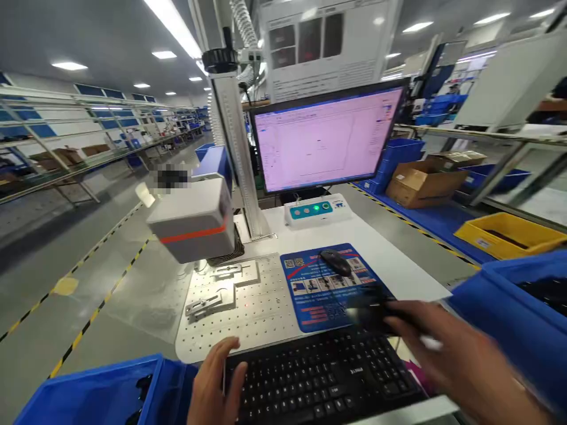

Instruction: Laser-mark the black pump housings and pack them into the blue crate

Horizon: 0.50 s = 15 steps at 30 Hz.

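Observation:
My left hand rests at the left end of the black keyboard, thumb and fingers apart, with nothing seen in it. Above the keyboard's far right corner, my right hand grips a dark black part; motion blurs both, so its exact kind cannot be made out. Under and beyond that part lies a blue printed mouse pad with a black mouse on it. Left of the pad is a perforated metal plate bearing two small metal brackets.
A grey machine head with an orange stripe overhangs the plate from a column. Behind stand a monitor and a button box. Blue bins holding black parts flank the table, left and right.

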### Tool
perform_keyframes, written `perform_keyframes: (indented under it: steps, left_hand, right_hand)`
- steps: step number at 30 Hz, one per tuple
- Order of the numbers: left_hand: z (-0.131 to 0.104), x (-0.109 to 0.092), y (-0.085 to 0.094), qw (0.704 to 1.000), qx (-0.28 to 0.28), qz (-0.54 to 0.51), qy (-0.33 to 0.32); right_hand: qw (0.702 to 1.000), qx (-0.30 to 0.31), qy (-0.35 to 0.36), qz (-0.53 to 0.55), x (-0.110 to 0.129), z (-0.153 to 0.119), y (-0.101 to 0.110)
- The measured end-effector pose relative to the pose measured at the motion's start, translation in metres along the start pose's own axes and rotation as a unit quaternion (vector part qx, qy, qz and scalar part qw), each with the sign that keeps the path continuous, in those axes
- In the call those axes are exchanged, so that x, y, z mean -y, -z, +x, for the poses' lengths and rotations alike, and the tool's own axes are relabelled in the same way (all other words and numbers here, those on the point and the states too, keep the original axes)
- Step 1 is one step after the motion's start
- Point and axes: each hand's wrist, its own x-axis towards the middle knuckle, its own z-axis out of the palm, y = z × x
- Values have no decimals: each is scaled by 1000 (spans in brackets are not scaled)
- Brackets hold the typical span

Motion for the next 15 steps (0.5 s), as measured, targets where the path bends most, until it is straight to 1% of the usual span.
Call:
perform_keyframes:
  steps: [1,2,4,5,6,7,9,11,13,15]
  left_hand:
    - [8,-2,-10,1000,7,-8,-6]
    - [17,-3,-19,1000,12,-12,-3]
    - [34,0,-31,1000,13,-13,4]
    - [43,3,-35,1000,12,-13,8]
    - [52,7,-39,1000,10,-14,9]
    - [61,12,-42,1000,6,-17,8]
    - [78,21,-47,1000,-1,-27,6]
    - [93,27,-52,999,-6,-42,2]
    - [104,27,-54,998,-11,-58,7]
    - [112,24,-54,997,-11,-73,15]
  right_hand:
    - [997,24,72,31,32,19,-24]
    - [990,84,110,36,63,37,-48]
    - [973,187,133,-6,121,68,-95]
    - [963,229,141,-25,144,80,-115]
    - [954,259,147,-37,163,90,-133]
    - [948,279,150,-43,176,98,-147]
    - [945,294,141,-32,191,108,-167]
    - [950,289,120,6,193,111,-177]
    - [956,262,108,71,188,106,-181]
    - [963,211,108,130,178,90,-183]
